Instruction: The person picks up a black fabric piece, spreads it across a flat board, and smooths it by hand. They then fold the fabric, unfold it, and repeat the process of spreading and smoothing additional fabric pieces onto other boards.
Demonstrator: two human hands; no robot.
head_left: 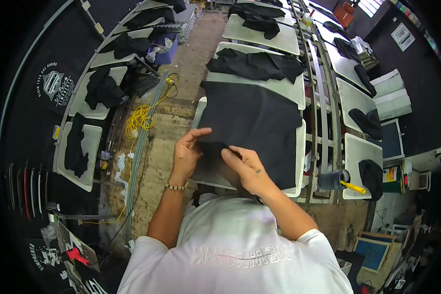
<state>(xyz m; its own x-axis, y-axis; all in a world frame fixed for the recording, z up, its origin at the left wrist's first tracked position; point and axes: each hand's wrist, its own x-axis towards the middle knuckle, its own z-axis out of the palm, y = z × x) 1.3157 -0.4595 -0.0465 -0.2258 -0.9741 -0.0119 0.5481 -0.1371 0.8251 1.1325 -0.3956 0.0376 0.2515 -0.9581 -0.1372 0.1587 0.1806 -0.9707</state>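
Note:
A black fabric panel (259, 117) lies spread over a pale board (300, 161) right in front of me. Its near edge is lifted between my two hands. My left hand (185, 152) is at the near left side of the panel, index finger stretched out and the other fingers curled at the raised edge. My right hand (246, 166) pinches the same lifted edge between thumb and fingers, a little to the right. The fingertips of both hands are partly hidden by the dark cloth.
Behind the panel, another black fabric piece (255, 66) lies crumpled on the board. More boards with black cloth line both sides. A yellow-handled tool (353, 187) rests at the right. A yellow cable (141, 120) lies coiled on the floor to the left, near a purple bin (167, 55).

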